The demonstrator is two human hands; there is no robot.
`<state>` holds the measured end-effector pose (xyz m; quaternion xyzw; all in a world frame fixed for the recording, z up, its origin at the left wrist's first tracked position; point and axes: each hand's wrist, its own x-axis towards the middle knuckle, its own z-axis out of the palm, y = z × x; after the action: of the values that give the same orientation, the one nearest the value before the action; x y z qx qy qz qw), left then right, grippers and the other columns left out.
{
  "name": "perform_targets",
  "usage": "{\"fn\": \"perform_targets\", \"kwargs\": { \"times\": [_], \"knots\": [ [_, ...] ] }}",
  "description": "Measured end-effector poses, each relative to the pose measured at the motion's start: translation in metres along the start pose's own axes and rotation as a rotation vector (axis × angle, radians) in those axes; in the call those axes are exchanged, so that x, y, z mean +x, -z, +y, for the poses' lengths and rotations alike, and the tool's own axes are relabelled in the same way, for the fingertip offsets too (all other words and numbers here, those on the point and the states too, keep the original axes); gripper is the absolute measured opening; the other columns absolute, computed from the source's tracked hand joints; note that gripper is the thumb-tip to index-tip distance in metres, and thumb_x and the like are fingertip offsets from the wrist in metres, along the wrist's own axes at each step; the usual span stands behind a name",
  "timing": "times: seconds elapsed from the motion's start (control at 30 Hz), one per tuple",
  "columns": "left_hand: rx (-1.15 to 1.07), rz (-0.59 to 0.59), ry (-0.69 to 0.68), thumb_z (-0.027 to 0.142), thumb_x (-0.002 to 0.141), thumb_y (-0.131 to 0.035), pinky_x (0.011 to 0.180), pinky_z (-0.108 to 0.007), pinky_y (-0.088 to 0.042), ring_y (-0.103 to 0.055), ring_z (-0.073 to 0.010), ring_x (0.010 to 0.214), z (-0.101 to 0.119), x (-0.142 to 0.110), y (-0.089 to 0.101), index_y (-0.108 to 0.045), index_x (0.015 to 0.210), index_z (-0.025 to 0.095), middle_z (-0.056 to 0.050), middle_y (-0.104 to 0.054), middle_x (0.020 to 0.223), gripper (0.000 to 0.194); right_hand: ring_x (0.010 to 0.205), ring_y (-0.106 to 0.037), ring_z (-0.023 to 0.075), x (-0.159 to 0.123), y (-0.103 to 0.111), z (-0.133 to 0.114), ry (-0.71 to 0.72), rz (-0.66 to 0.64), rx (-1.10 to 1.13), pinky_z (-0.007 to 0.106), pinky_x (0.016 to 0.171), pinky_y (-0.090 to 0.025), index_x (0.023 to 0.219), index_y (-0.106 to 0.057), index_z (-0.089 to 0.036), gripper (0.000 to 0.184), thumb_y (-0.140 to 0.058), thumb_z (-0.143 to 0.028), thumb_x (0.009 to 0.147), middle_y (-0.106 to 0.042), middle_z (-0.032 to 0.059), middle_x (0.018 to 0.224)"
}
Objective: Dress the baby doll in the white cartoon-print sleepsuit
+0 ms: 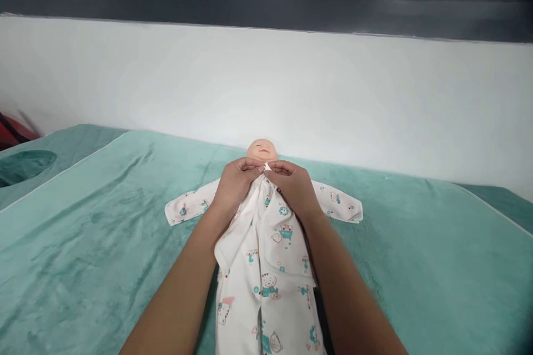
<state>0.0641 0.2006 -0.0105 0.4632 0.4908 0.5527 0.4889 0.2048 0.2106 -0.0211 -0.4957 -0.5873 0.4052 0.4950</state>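
A baby doll (261, 150) lies on its back, its head toward the wall, dressed in a white printed baby romper (270, 283). Both sleeves stretch out sideways on the bed cover. At the neckline, just below the doll's chin, my left hand (239, 177) pinches one edge of the romper's collar. Facing it, my right hand (293, 180) pinches the other edge, and the fingertips of the two hands almost meet. A small white tip of cloth sticks up between them. Down the middle, the romper's front edges hang loosely together. The doll's arms and body are hidden by the cloth.
A green plush cover (104, 244) spreads beneath the doll. Behind it rises a white wall (266, 83) with a dark window frame (270, 3) and bars above. A red object (14, 133) stands at the far left edge.
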Motion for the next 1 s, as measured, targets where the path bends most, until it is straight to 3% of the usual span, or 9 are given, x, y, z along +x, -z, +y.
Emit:
{"fn": "perform_targets", "kwargs": {
  "times": [0.2, 0.37, 0.53, 0.73, 1.0],
  "knots": [
    [0.000, -0.011, 0.009, 0.034, 0.068, -0.073, 0.067, -0.027, -0.049, -0.066, -0.0189, 0.076, 0.003, -0.001, 0.000, -0.069, 0.087, 0.016, -0.007, -0.073, 0.084, 0.026, 0.071, -0.059, 0.0155, -0.003, -0.004, -0.008, 0.124, 0.020, -0.286, 0.028, 0.069, -0.044, 0.087, -0.070, -0.024, 0.016, -0.058, -0.026, 0.077, -0.068, -0.0008, 0.082],
    [-0.020, -0.030, 0.017, 0.035, 0.067, -0.076, 0.073, -0.030, -0.050, -0.067, -0.0201, 0.079, 0.005, -0.003, -0.002, -0.069, 0.089, 0.015, -0.007, -0.073, 0.088, 0.031, 0.074, -0.055, 0.0158, -0.005, -0.006, -0.011, 0.256, 0.009, -0.467, 0.028, 0.071, -0.041, 0.089, -0.070, -0.026, 0.021, -0.052, -0.021, 0.080, -0.064, -0.0003, 0.080],
    [0.001, -0.029, -0.007, 0.027, 0.068, -0.072, 0.075, -0.029, -0.050, -0.067, -0.0187, 0.078, 0.007, -0.006, -0.005, -0.069, 0.089, 0.016, -0.005, -0.073, 0.086, 0.024, 0.067, -0.053, 0.0133, -0.006, -0.004, -0.012, 0.214, -0.025, -0.386, 0.026, 0.065, -0.040, 0.089, -0.070, -0.026, 0.021, -0.052, -0.021, 0.080, -0.062, -0.0029, 0.076],
    [0.035, -0.071, -0.047, 0.017, 0.066, -0.063, 0.073, -0.028, -0.049, -0.066, -0.0185, 0.081, 0.004, -0.002, -0.006, -0.068, 0.086, 0.016, -0.004, -0.072, 0.085, 0.020, 0.066, -0.051, 0.0129, -0.007, -0.005, -0.014, 0.237, -0.139, -0.338, 0.027, 0.067, -0.041, 0.105, -0.072, -0.030, 0.038, -0.049, -0.017, 0.077, -0.064, -0.0035, 0.078],
    [-0.105, -0.072, 0.066, 0.016, 0.064, -0.068, 0.069, -0.028, -0.049, -0.066, -0.0175, 0.075, 0.005, -0.003, -0.001, -0.065, 0.096, 0.016, -0.005, -0.070, 0.086, 0.032, 0.063, -0.052, 0.0111, -0.007, 0.005, -0.009, 0.042, -0.205, -0.078, 0.023, 0.055, -0.040, 0.109, -0.063, -0.026, 0.034, -0.062, -0.034, 0.076, -0.060, -0.0022, 0.084]
  ]
}}
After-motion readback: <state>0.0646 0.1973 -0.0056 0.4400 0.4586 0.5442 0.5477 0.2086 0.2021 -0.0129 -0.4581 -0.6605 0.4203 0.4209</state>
